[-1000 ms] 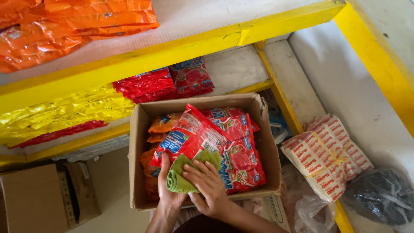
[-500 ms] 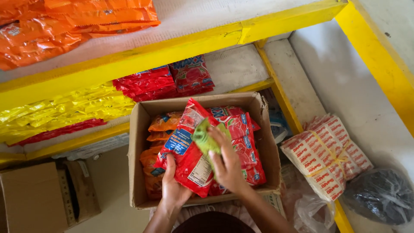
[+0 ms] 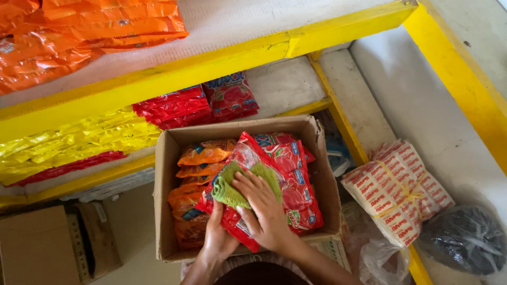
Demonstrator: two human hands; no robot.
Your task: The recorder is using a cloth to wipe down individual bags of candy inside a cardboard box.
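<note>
An open cardboard box sits below me, filled with orange snack packets on its left side and red snack packets on its right. My left hand grips the lower end of one red packet that is tilted up over the box. My right hand presses a green cloth flat against the face of that packet.
Yellow-edged shelves hold orange packets on top, with yellow packets and red packets one level lower. A tied bundle of white-and-red packs, a dark bag and clear plastic lie right. Another carton stands left.
The red packet has been lifted and turned in my left hand. My right hand with the green cloth has moved across its face, from the lower part up and then leftward.
</note>
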